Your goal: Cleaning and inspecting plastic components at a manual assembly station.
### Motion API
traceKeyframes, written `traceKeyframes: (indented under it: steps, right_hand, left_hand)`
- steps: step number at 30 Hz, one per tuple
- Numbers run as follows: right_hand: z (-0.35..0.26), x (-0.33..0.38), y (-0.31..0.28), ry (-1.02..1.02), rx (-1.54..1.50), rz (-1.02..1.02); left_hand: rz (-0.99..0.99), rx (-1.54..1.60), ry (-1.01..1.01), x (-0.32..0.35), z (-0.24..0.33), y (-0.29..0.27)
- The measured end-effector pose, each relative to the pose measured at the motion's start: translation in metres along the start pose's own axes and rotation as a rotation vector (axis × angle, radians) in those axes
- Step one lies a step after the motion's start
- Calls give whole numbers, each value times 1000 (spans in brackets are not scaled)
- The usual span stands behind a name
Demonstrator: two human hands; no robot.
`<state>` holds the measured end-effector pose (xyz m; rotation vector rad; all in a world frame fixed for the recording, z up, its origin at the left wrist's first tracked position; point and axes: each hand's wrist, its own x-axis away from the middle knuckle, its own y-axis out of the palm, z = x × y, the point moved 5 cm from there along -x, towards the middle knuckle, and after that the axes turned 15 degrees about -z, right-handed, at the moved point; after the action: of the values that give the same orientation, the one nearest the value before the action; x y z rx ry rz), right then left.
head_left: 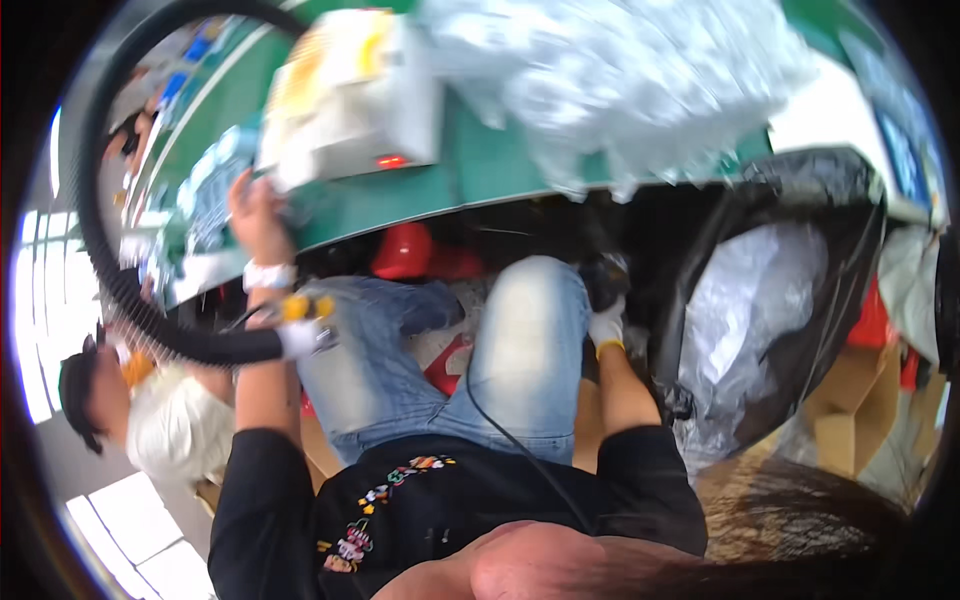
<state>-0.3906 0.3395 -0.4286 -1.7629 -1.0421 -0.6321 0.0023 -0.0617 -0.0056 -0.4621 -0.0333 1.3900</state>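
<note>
My left hand (255,212) is raised over the near edge of the green bench (485,165), just left of a white box-shaped device (345,130) with a red lit display. Its fingers are a little blurred but look apart, with nothing plain to see in them. Beyond them lie pale blue clear plastic pieces (215,180). Low beside my right knee, my right hand (607,325) wears a white glove with a yellow cuff. Its fingers look closed at a dark object (603,283), whose kind is lost in the shade under the bench.
A black ribbed hose (95,200) loops down the left, its pale end by my left forearm. Clear plastic pieces (640,90) heap on the bench. A black bag (840,270) with clear plastic hangs at right, near a cardboard box (855,410). Another person (170,415) is at left.
</note>
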Motion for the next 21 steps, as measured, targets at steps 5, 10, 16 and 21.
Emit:
traceKeyframes:
  steps: [5,10,16,21]
  right_hand:
    - [-33,89,-22,-253,-466,-275]
    - [-131,264,-59,-843,-824,-130]
    - [-285,359,21,-1057,-427,-764]
    - [-293,374,47,-841,-996,-1337]
  left_hand:
    - [45,218,199,11,8,-13]
    - [91,25,309,11,20,1]
    - [-73,-21,133,-18,48,1]
    - [-255,-410,-123,-46,21,-10]
